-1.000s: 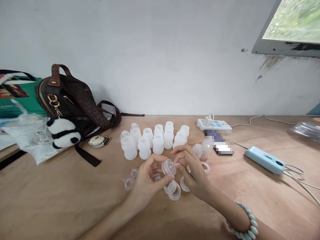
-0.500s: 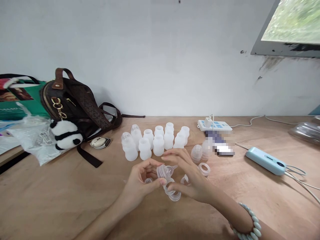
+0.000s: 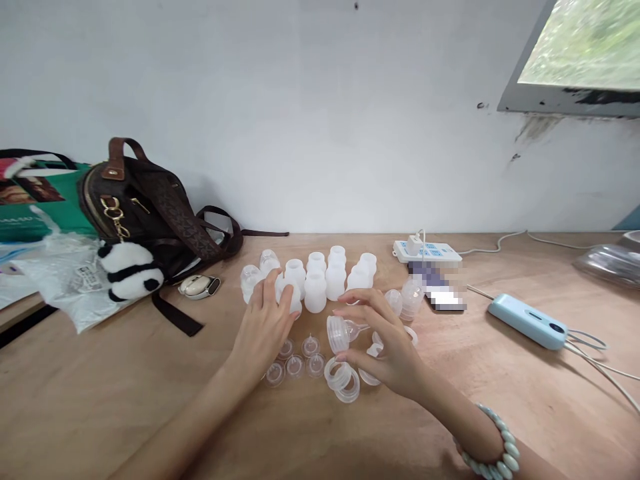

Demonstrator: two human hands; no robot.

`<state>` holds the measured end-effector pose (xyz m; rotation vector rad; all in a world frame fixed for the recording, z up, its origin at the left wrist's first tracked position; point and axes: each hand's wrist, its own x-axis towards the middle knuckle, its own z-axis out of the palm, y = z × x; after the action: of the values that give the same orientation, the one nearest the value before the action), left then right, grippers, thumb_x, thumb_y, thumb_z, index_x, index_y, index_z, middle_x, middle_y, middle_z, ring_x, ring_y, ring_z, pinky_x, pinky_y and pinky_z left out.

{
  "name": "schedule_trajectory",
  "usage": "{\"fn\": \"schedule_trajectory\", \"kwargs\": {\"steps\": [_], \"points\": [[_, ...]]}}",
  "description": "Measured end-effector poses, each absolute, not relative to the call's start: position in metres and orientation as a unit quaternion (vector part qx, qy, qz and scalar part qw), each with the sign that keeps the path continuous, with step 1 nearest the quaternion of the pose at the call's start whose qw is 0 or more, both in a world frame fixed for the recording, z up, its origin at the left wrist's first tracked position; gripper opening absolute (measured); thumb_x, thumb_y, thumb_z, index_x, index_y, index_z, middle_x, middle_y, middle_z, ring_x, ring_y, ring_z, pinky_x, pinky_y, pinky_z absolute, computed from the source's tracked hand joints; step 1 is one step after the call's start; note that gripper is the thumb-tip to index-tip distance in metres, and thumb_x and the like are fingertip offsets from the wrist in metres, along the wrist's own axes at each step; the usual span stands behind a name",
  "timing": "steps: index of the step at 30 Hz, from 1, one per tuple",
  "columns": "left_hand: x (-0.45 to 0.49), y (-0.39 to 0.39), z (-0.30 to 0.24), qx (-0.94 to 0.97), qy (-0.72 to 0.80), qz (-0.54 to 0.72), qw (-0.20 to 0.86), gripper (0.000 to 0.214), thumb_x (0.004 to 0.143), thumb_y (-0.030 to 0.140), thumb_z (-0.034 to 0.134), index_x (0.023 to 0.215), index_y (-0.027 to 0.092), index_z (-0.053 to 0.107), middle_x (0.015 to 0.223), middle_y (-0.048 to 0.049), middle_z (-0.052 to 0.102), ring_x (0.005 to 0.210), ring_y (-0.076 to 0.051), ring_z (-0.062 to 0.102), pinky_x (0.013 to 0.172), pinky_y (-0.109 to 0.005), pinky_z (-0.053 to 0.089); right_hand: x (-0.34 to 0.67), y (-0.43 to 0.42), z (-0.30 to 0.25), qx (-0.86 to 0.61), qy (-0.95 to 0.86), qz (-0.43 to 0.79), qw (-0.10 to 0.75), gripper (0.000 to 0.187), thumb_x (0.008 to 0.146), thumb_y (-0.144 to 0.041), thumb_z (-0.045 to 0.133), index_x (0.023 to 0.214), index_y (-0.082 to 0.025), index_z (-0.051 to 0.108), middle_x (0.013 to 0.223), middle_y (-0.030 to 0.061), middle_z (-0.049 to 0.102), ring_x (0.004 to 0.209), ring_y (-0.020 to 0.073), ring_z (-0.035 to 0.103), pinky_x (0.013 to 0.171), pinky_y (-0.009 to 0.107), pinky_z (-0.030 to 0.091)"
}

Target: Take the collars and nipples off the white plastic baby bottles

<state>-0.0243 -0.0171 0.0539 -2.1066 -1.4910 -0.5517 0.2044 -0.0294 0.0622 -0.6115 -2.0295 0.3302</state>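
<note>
My left hand (image 3: pixel 265 320) is closed round a translucent white baby bottle (image 3: pixel 289 291) in the front of the group, its fingers partly covering it. In my right hand (image 3: pixel 387 340), between thumb and fingers, is a clear bottle nipple set in a screw ring (image 3: pixel 340 335), lying sideways with the tip to the right. Below my hands several loose nipples (image 3: pixel 295 365) rest on the table. Loose screw rings (image 3: pixel 347 387) lie under my right hand, some partly hidden by it. Several more open bottles (image 3: pixel 315 293) stand behind, and capped ones (image 3: pixel 250 280) at the left.
Clear domed caps (image 3: pixel 411 300) stand right of my right hand, near a phone (image 3: pixel 435 287) and a power strip (image 3: pixel 440 252). Farther right is a light-blue device (image 3: pixel 527 321) with cables. At left are a backpack (image 3: pixel 150 200), a panda plush (image 3: pixel 131 270) and a watch (image 3: pixel 200 287).
My left hand has let go of the nipple and ring and moved up-left to a bottle. My right hand now holds the nipple and ring alone. The loose nipples have come into view.
</note>
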Motion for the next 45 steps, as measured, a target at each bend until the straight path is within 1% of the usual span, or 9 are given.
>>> {"fn": "schedule_trajectory", "kwargs": {"steps": [5,8,12,16,22,28,31,36,45], "points": [[-0.027,-0.018,0.045,-0.816,-0.492,-0.245,0.179,0.014,0.095,0.013,0.042,0.102,0.017,0.053,0.128,-0.02,0.052,0.121,-0.038,0.051,0.097,-0.058,0.049,0.206,-0.029,0.065,-0.258,-0.819,0.151,0.489,0.036,0.087,-0.032,0.071,0.121,-0.028,0.059,0.12,0.0106,0.057,0.113,0.0276,0.059,0.093,0.047,0.053],[-0.028,-0.028,0.053,-0.846,-0.433,-0.299,0.084,0.017,0.097,0.014,0.039,0.11,0.021,0.047,0.128,-0.0163,0.053,0.118,-0.032,0.056,0.093,-0.05,0.052,0.207,-0.029,0.066,-0.264,-0.799,0.183,0.508,0.036,0.085,-0.031,0.073,0.118,-0.027,0.061,0.118,0.0097,0.061,0.111,0.0265,0.061,0.094,0.045,0.053],[-0.026,-0.048,0.077,-0.82,-0.41,-0.397,-0.048,0.039,0.09,0.026,0.063,0.121,0.027,0.041,0.121,-0.0083,0.063,0.11,-0.026,0.064,0.09,-0.041,0.054,0.208,-0.028,0.064,-0.298,-0.741,0.288,0.528,0.037,0.084,-0.028,0.075,0.118,-0.027,0.062,0.114,0.007,0.069,0.105,0.0237,0.066,0.091,0.041,0.056],[-0.019,-0.059,0.096,-0.771,-0.453,-0.396,-0.208,0.041,0.075,0.034,0.079,0.109,0.026,0.057,0.108,-0.0043,0.07,0.103,-0.028,0.066,0.089,-0.041,0.053,0.209,-0.029,0.065,-0.266,-0.708,0.365,0.543,0.04,0.082,-0.024,0.077,0.12,-0.029,0.064,0.118,0.0058,0.071,0.112,0.024,0.066,0.095,0.041,0.056],[-0.017,-0.054,0.11,-0.702,-0.405,-0.387,-0.441,0.033,0.079,0.034,0.07,0.11,0.022,0.072,0.11,-0.0063,0.072,0.1,-0.028,0.065,0.087,-0.037,0.052,0.215,-0.028,0.075,-0.203,-0.782,0.292,0.512,0.041,0.086,-0.017,0.074,0.123,-0.03,0.064,0.12,0.0048,0.071,0.116,0.0229,0.065,0.096,0.043,0.056],[-0.023,-0.045,0.112,-0.574,-0.395,-0.298,-0.653,0.04,0.079,0.045,0.072,0.107,0.016,0.073,0.09,-0.007,0.075,0.074,-0.02,0.066,0.059,-0.024,0.048,0.217,-0.029,0.079,-0.167,-0.828,0.216,0.49,0.035,0.091,-0.015,0.066,0.123,-0.027,0.065,0.122,0.0063,0.069,0.112,0.0206,0.066,0.094,0.037,0.056],[-0.021,-0.044,0.107,-0.565,-0.4,-0.318,-0.648,0.04,0.076,0.045,0.077,0.104,0.017,0.071,0.091,-0.0062,0.075,0.071,-0.019,0.067,0.058,-0.024,0.049,0.217,-0.029,0.078,-0.219,-0.818,0.225,0.481,0.038,0.084,-0.023,0.076,0.121,-0.026,0.066,0.11,0.005,0.073,0.1,0.0207,0.069,0.085,0.034,0.058],[-0.012,-0.053,0.107,-0.632,-0.458,-0.406,-0.476,0.032,0.073,0.035,0.08,0.1,0.018,0.074,0.092,-0.0055,0.076,0.084,-0.023,0.067,0.072,-0.03,0.052,0.218,-0.029,0.077,-0.316,-0.77,0.3,0.467,0.038,0.076,-0.033,0.083,0.11,-0.025,0.071,0.095,0.0033,0.076,0.085,0.0201,0.068,0.07,0.031,0.056],[-0.019,-0.051,0.101,-0.573,-0.432,-0.365,-0.594,0.059,0.067,0.033,0.085,0.121,0.025,0.065,0.12,-0.0066,0.069,0.09,-0.023,0.067,0.073,-0.029,0.053,0.216,-0.027,0.071,-0.335,-0.726,0.338,0.496,0.032,0.079,-0.032,0.079,0.11,-0.025,0.07,0.099,0.0044,0.074,0.085,0.0194,0.067,0.071,0.032,0.057]]}}
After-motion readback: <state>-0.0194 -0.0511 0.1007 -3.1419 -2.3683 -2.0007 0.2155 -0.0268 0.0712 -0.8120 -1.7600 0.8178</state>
